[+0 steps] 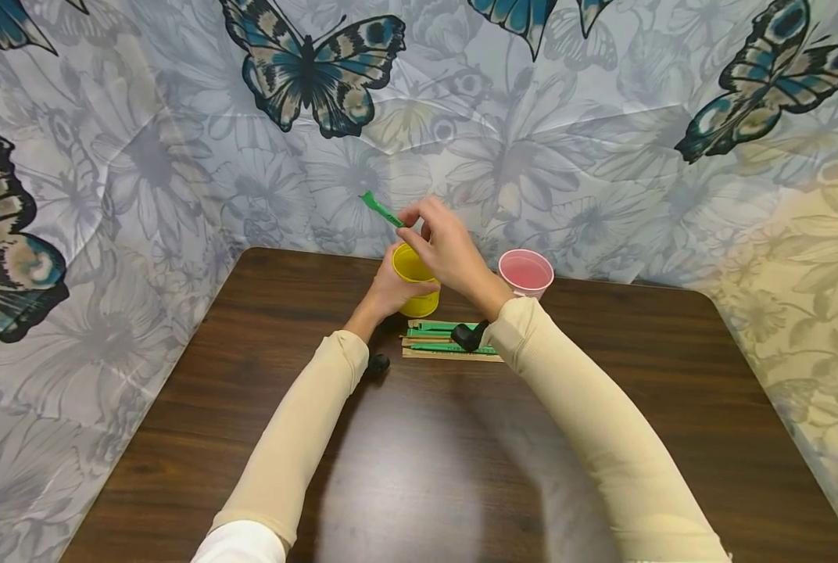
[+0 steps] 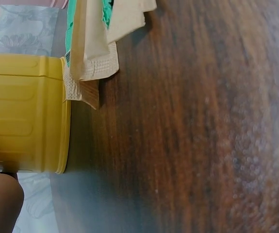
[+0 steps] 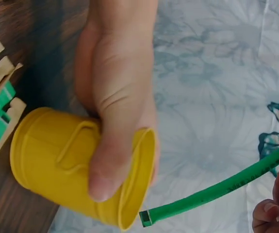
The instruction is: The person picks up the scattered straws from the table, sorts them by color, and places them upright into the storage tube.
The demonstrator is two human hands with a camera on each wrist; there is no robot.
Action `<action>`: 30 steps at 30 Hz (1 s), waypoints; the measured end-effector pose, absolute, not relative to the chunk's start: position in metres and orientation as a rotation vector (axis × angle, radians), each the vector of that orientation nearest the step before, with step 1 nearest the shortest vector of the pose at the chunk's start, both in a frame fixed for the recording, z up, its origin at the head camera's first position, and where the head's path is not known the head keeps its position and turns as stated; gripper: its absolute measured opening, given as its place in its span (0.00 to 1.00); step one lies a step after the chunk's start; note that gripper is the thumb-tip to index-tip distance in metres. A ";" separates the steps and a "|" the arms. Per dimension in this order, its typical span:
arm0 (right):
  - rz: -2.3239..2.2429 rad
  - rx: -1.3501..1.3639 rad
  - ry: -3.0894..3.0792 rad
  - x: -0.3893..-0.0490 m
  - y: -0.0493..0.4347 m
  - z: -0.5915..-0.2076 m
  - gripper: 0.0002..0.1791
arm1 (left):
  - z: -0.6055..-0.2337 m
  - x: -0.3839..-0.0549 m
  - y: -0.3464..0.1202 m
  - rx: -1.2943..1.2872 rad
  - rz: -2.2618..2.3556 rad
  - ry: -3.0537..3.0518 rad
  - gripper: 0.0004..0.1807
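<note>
My left hand (image 1: 387, 291) grips a small yellow cup (image 1: 426, 303) near the back edge of the table, its thumb pressed along the cup's side. Above the cup, my right hand (image 1: 449, 244) pinches a slim green stick packet (image 1: 378, 208). In the right wrist view the packet (image 3: 207, 191) bends slightly, and its lower end is close beside the cup's rim (image 3: 144, 179). Several green and brown stick packets (image 1: 433, 336) lie in front of the cup. Brown packet ends (image 2: 98, 65) overlap the cup's base in the left wrist view.
A pink cup (image 1: 526, 270) stands at the back, right of the yellow one. Behind the dark wooden table (image 1: 250, 344) hangs a cloth (image 1: 461, 141) printed with flowers and butterflies. Black wrist-worn pieces (image 1: 468, 336) show beneath the sleeves.
</note>
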State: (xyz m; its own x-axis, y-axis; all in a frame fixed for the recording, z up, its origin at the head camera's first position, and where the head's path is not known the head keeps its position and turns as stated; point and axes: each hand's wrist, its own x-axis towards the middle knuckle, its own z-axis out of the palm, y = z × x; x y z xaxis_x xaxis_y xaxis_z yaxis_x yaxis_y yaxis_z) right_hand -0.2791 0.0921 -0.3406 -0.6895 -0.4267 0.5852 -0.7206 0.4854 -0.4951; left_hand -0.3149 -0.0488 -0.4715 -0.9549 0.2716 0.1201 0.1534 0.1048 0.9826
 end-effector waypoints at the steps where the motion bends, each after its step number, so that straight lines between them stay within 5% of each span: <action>1: 1.050 0.966 -2.351 -0.280 0.091 -0.340 0.07 | -0.471 -0.315 -0.049 0.452 2.000 2.264 0.50; 26: 0.979 0.958 -2.630 -0.283 0.092 -0.381 0.12 | -0.471 -0.315 -0.049 0.477 1.902 2.383 0.35; 30: 0.975 0.952 -2.641 -0.277 0.102 -0.381 0.12 | -0.472 -0.317 -0.047 0.549 2.205 2.044 0.32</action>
